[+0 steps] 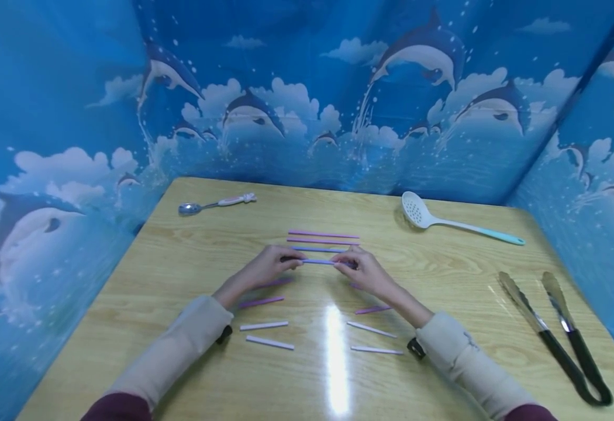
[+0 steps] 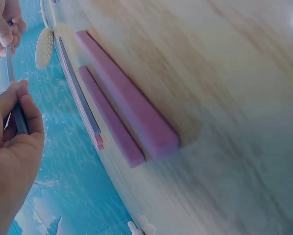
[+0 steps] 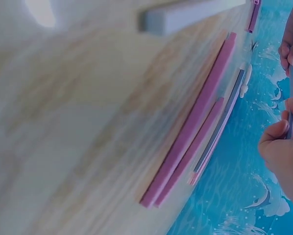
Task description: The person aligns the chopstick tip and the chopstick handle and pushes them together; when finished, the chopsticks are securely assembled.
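Note:
Both hands hold one thin blue-grey stick point(image 1: 317, 261) between them, above the table. My left hand point(image 1: 277, 261) pinches its left end between thumb and fingers. The other end is in the fingertips of my right hand point(image 1: 366, 270). Just behind the hands lie a blue stick point(image 1: 314, 249) and two pink-purple sticks, the nearer one point(image 1: 323, 241) parallel to it. Purple sticks point(image 2: 124, 95) with squared sides lie under the left wrist. On the right, a purple stick point(image 1: 372, 309) is partly covered by the forearm. White sticks point(image 1: 270, 342) lie nearer the body on both sides.
At the back left lies a spoon point(image 1: 202, 207) with a decorated handle. A white skimmer point(image 1: 417, 211) with a turquoise handle lies back right. Tongs point(image 1: 565, 339) with black handles are near the right edge. A dolphin-print curtain point(image 1: 296, 117) stands behind the table.

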`<state>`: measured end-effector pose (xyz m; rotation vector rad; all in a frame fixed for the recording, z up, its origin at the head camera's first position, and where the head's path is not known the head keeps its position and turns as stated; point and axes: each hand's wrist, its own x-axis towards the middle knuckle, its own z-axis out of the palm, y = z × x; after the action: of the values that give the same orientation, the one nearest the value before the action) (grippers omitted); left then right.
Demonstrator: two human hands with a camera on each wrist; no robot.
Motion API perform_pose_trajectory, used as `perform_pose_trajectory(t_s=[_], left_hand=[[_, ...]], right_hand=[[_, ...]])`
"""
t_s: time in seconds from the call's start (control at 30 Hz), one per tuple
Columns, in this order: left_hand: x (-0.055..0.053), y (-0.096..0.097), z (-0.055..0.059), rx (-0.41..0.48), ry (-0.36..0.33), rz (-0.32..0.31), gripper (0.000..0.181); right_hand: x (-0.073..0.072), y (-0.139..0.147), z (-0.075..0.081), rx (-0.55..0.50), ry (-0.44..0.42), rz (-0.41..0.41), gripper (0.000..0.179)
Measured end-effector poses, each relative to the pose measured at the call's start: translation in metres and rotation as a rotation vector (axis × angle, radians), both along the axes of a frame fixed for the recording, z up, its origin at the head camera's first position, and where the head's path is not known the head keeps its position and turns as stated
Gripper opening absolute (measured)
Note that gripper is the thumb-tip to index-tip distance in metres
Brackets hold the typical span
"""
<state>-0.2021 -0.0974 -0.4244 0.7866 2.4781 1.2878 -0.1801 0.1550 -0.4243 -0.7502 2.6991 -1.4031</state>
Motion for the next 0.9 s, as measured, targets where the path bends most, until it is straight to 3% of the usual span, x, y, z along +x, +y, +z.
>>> perform_pose_trajectory(t_s=[0.4,0.7,0.9], left_hand=[[-0.001,0.0,-0.003,-0.045,0.006,0.028,0.023],[-0.002,0.0,-0.005,-0.093,0.013,0.035,0.03],[-0.007,-0.007,-0.005,-0.126,-0.007,0.065,0.029]], right_hand=[[-0.002,0.003,0.003,0.001,-0.059,0.022,0.022],[-0.006,0.007,-0.003,0.116,0.072,-0.036,0.015],[-0.01,0.011,-0.004,0.144,0.073,-0.064,0.013]])
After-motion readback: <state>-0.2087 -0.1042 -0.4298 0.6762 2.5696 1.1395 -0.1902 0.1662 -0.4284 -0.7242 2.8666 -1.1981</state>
